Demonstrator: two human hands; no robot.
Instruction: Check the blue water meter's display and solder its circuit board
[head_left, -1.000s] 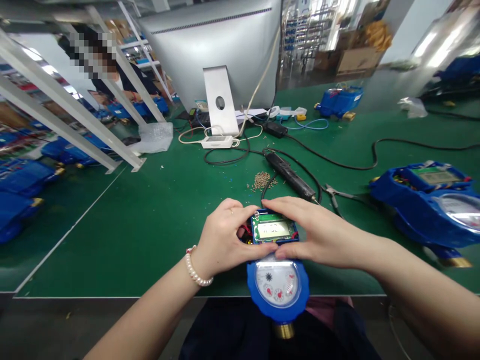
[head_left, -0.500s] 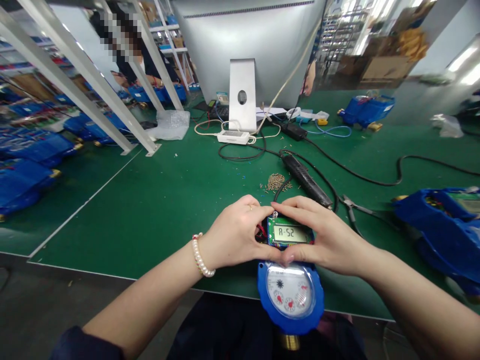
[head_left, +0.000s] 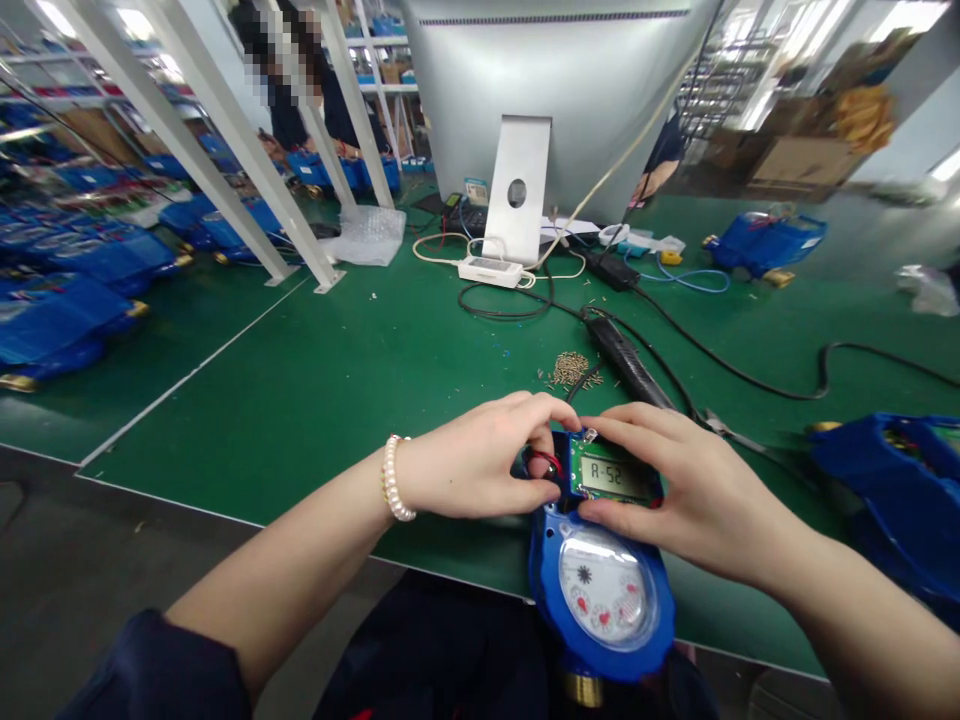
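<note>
A blue water meter [head_left: 604,600] with a round dial lies at the near edge of the green table [head_left: 337,380]. Its top is uncovered, showing a green circuit board with an LCD [head_left: 613,476] reading "A-52". My left hand [head_left: 480,465], with a pearl bracelet on the wrist, grips the meter's left side, fingertips on the red wires beside the board. My right hand [head_left: 690,495] holds the board's right edge, thumb on its lower rim.
A black electric screwdriver [head_left: 626,362] and a pile of small screws [head_left: 570,368] lie just behind the meter. Another blue meter [head_left: 892,490] sits at right. A monitor's back [head_left: 555,90], cables and a white adapter [head_left: 491,270] stand farther back. Another person sits at the back left.
The view has swung left, so the meter appears lower and to the right. My left fingers have shifted onto the red wires; both hands stay on the meter.
</note>
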